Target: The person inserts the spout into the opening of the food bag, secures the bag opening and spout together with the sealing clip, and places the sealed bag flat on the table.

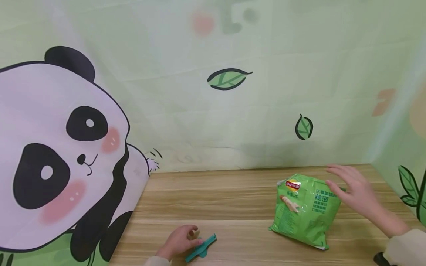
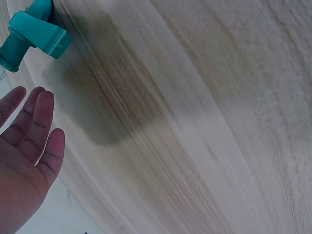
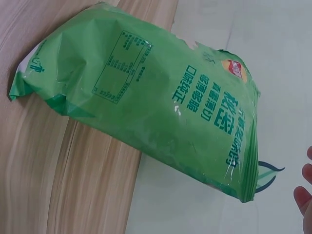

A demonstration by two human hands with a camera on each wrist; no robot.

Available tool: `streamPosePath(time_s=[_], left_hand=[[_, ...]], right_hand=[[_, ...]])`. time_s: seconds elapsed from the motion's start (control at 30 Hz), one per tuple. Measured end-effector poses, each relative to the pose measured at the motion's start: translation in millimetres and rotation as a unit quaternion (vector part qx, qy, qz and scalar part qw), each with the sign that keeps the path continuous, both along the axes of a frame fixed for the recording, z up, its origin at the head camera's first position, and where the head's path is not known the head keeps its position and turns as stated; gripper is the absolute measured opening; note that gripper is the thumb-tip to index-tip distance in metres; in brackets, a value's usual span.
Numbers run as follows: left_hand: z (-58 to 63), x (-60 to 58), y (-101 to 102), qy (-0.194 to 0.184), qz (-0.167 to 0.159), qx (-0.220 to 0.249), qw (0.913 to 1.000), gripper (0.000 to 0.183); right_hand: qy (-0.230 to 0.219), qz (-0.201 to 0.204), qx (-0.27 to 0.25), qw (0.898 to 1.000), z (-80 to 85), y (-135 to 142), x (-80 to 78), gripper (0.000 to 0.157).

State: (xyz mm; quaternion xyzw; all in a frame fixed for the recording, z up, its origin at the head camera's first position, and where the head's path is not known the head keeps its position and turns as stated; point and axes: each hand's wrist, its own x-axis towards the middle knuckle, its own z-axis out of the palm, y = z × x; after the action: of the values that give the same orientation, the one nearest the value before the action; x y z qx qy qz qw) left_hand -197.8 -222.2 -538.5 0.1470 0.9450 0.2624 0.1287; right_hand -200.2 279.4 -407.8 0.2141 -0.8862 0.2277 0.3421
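Note:
A green bag of potato chips stands on the wooden table, leaning slightly, with its printed back in view. Beside its upper right corner is my right hand, fingers spread. In the right wrist view the fingertips appear apart from the bag. A teal bag clip is at the table's front, by the thumb of my left hand. The left wrist view shows that hand's fingers loosely bent, with a gap between them and the clip. Whether the thumb touches the clip, I cannot tell.
The wood-grain table ends at a pale green cloth backdrop printed with a panda and leaves. Another cloth panel rises along the right side.

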Motion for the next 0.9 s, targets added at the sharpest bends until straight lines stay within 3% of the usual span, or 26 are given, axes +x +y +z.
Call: streamPosePath(time_s=[0.37, 0.63, 0.9], left_hand=[[-3.4, -0.8, 0.9, -0.036, 0.0, 0.0, 0.9994, 0.033], [-6.2, -2.0, 1.4, -0.057, -0.002, 0.015, 0.9983, 0.034], [-7.3, -0.4, 3.8, -0.055, -0.005, 0.029, 0.9981, 0.032]], right_hand=[[0.002, 0.012, 0.001, 1.0, -1.2, -9.9, 2.0, 0.032], [0.008, 0.031, 0.002, 0.999, -3.8, -16.8, 2.7, 0.032], [-0.002, 0.044, 0.009, 0.999, -9.6, -24.7, 5.1, 0.03]])
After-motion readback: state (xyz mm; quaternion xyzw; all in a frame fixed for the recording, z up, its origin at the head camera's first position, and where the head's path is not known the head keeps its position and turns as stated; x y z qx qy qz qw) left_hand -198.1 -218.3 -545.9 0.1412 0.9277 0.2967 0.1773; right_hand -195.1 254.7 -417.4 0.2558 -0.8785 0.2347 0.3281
